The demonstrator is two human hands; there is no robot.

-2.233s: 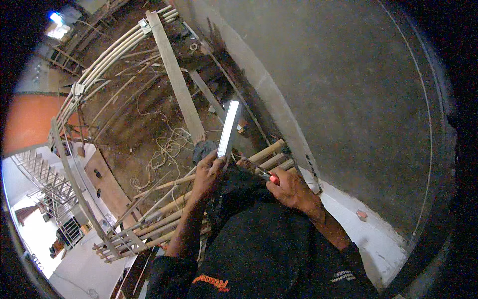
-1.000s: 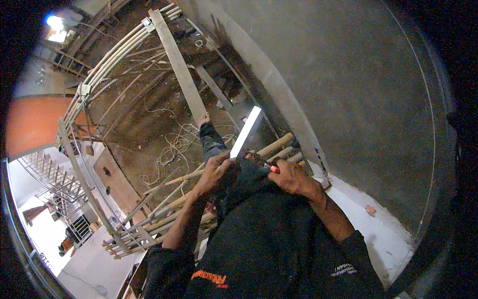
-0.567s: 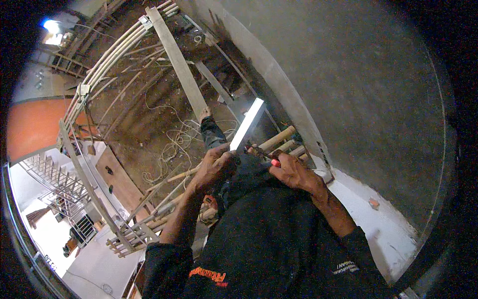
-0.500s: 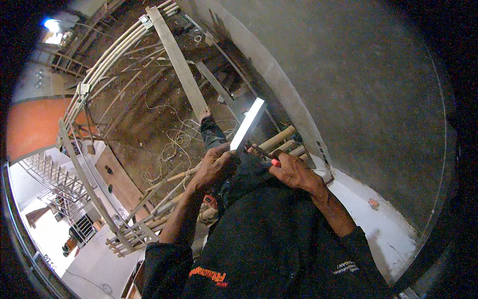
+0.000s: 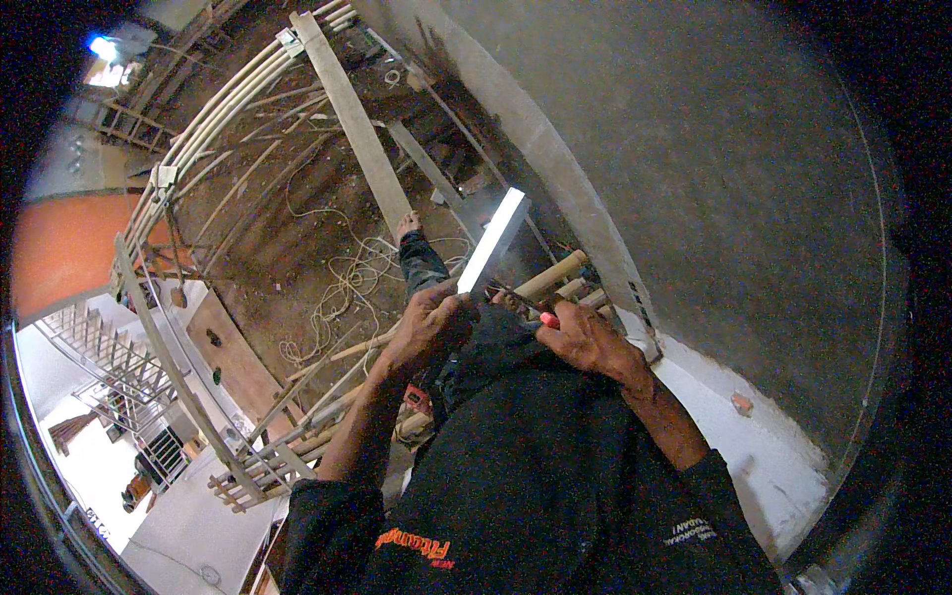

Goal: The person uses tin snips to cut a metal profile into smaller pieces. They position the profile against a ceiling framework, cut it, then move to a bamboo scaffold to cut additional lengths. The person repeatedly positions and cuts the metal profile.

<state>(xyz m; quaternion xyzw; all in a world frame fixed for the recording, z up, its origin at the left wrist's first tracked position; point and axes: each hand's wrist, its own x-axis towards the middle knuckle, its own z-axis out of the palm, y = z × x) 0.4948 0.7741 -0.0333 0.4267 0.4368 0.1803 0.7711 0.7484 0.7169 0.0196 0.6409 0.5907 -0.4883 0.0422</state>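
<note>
My left hand [image 5: 431, 325] is closed round the near end of a short, shiny metal profile [image 5: 493, 243], which slants up and to the right. Bright light glares off its face. To the right of it, my right hand [image 5: 595, 342] is wrapped round a red-handled hand tool [image 5: 548, 319] with a dark, slender front that looks like snips. The tool's tip points toward the profile's near end; whether they touch I cannot tell. Both hands are in front of my dark shirt [image 5: 535, 466].
My bare foot [image 5: 408, 226] is on a long wooden plank [image 5: 347, 119]. Bamboo poles [image 5: 555, 275] lie close by, with a tangled pale cord [image 5: 347, 288] on the dirt-coloured floor far below. A grey wall [image 5: 714, 198] rises at the right; a wooden rail [image 5: 178, 362] runs at the left.
The metal profile has shifted slightly up and left. Both hands keep nearly the same place and grip, and the dark front of the tool has tilted a little.
</note>
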